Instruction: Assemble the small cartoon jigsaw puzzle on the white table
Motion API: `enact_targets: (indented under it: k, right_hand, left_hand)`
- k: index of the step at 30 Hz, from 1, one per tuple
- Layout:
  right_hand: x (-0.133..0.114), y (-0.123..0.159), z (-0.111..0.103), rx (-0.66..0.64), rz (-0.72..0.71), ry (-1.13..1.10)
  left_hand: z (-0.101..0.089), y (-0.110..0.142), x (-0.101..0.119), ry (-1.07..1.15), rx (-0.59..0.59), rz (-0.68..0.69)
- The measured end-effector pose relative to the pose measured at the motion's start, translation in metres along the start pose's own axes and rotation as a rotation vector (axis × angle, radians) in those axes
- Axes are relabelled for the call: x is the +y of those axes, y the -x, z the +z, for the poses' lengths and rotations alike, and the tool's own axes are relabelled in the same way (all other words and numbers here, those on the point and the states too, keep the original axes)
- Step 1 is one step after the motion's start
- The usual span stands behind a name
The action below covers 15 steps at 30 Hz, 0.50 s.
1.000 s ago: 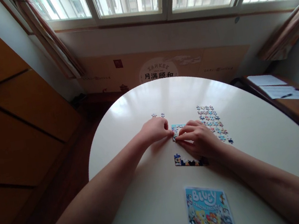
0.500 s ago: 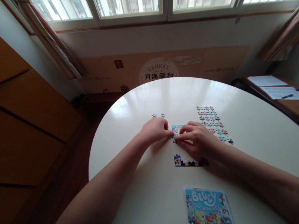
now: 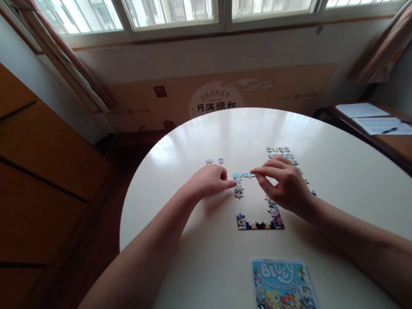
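Observation:
A jigsaw puzzle frame [image 3: 238,191] lies on the table, its pieces joined round a bare middle, with a gap in its lower left side. My left hand [image 3: 213,180] rests just left of it, fingers curled in and the thumb tip against the upper left edge. Over the upper right part of the frame is my right hand [image 3: 284,184]. Its thumb and forefinger come together at the top edge; whether a piece sits between them is hidden. The right hand covers part of the frame's right side and part of the loose puzzle pieces [image 3: 286,150] behind it.
Beyond my left hand lie two loose pieces [image 3: 209,161]. A Bluey picture sheet [image 3: 284,292] is near the front of the round white table [image 3: 193,275]. Papers [image 3: 385,126] and a pen rest on a brown side table at right.
My right hand has moved from the frame's left side up and right to its top edge, uncovering the middle and lower right. My left hand stays at the left edge. The view has shifted slightly.

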State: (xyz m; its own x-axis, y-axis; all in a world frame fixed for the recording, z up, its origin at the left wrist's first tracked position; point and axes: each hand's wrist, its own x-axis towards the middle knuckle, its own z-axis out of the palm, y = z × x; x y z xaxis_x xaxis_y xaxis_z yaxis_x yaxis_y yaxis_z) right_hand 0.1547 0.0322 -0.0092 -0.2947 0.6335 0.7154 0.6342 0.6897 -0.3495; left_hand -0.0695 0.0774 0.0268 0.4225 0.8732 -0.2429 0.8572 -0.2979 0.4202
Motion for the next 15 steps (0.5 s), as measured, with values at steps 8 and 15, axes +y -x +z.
enact_targets:
  k: [8,15]
  right_hand:
    - [0.004,0.007,0.011,-0.239,-0.045,0.059]
    - [0.004,0.007,0.011,-0.297,-0.042,0.089]
  left_hand:
    - [0.004,0.003,0.001,-0.070,0.030,0.063]
    - [0.002,0.001,-0.002,-0.018,0.018,0.082]
